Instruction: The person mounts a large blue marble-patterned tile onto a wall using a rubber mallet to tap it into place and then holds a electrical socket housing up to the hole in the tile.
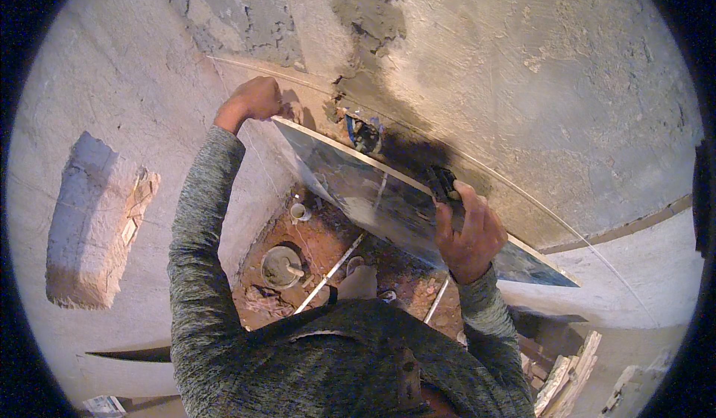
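Observation:
A large flat panel, likely a tile (pixel 358 198), slants across the middle near the wall, its pale top edge running down to the right. My left hand (pixel 257 99) is closed in a fist by the panel's upper left corner; its fingertips are hidden, and I cannot tell what they grip. Lower along the same edge, my right hand (pixel 471 235) has thumb and fingers bent round a small black blocky object (pixel 444 182). A ragged hole (pixel 364 133) with blue edging and dark contents sits in the wall behind the panel's edge.
A thin string (pixel 522 188) stretches across the rough plastered wall (pixel 537 82). Below lie a round bucket (pixel 282 266), a white cup (pixel 300 211) and pale poles (pixel 328 276) on reddish ground. A broken opening (pixel 101 224) is at left; wooden boards (pixel 570 377) lie lower right.

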`<state>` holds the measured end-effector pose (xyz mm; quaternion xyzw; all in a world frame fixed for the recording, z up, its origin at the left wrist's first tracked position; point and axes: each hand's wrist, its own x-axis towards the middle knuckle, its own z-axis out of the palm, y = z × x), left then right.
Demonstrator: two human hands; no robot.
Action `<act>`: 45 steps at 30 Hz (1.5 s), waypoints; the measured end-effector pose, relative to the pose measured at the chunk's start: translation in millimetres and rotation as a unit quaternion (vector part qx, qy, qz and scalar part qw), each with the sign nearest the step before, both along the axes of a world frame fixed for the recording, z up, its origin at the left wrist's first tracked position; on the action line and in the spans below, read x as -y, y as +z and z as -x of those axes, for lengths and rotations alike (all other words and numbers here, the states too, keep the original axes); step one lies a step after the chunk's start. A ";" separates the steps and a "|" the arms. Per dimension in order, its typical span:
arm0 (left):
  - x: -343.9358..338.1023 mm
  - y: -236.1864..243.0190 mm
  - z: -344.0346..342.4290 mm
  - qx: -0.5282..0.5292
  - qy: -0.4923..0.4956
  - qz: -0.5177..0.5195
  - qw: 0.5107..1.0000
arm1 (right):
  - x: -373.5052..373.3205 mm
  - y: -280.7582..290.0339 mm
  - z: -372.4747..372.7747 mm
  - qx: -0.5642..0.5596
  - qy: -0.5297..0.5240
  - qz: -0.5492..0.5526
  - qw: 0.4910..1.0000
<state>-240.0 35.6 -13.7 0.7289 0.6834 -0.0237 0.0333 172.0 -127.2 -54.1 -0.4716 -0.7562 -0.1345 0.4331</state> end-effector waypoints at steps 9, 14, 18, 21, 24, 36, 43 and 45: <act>17.9 21.4 -34.1 0.010 -0.015 -0.037 0.999 | -2.1 2.8 0.1 -0.003 0.008 -0.024 1.000; 26.9 15.5 -66.9 0.177 -0.216 -0.085 0.957 | -2.0 3.6 1.7 -0.004 0.004 -0.018 1.000; 31.7 24.9 -100.1 0.005 -0.279 -0.143 0.950 | -4.2 2.0 0.0 0.002 -0.002 -0.021 1.000; 30.9 19.4 -115.9 -0.031 -0.285 -0.181 0.941 | -5.2 1.3 -0.8 0.003 -0.001 -0.018 1.000; 34.4 24.1 -123.1 -0.040 -0.283 -0.179 0.941 | -6.1 -1.0 -2.5 0.008 -0.003 -0.008 1.000; 26.3 20.8 -126.9 -0.094 -0.341 -0.176 0.919 | -8.0 -0.8 -3.1 0.004 0.008 -0.007 1.000; 20.0 19.1 -126.4 -0.076 -0.370 -0.174 0.909 | -9.4 -3.6 -4.8 0.010 0.007 -0.026 1.000; 21.1 21.7 -127.0 -0.066 -0.372 -0.167 0.911 | -9.9 -4.0 -5.3 0.010 0.003 -0.025 1.000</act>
